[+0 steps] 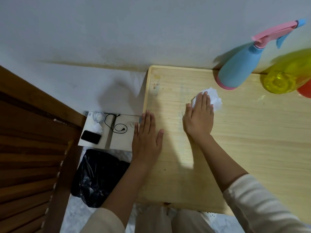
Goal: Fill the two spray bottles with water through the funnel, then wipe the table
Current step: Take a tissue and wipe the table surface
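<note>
My right hand [199,115] lies flat with straight fingers on a crumpled white tissue [213,96], pressing it onto the light wooden table [235,148]. My left hand [146,135] rests flat and open on the table's left edge. A blue spray bottle with a pink base and pink trigger head [239,66] stands at the table's back edge by the wall. Beside it on the right is a yellow translucent bottle [284,76], partly cut off by the frame. Something orange-red [305,90] shows at the right edge. No funnel is in view.
Left of the table, a low white shelf [121,137] carries a black phone [91,137], a black cable [116,123] and a white cable. A black plastic bag [99,175] sits on the floor below. A brown slatted wooden door [30,157] fills the left side.
</note>
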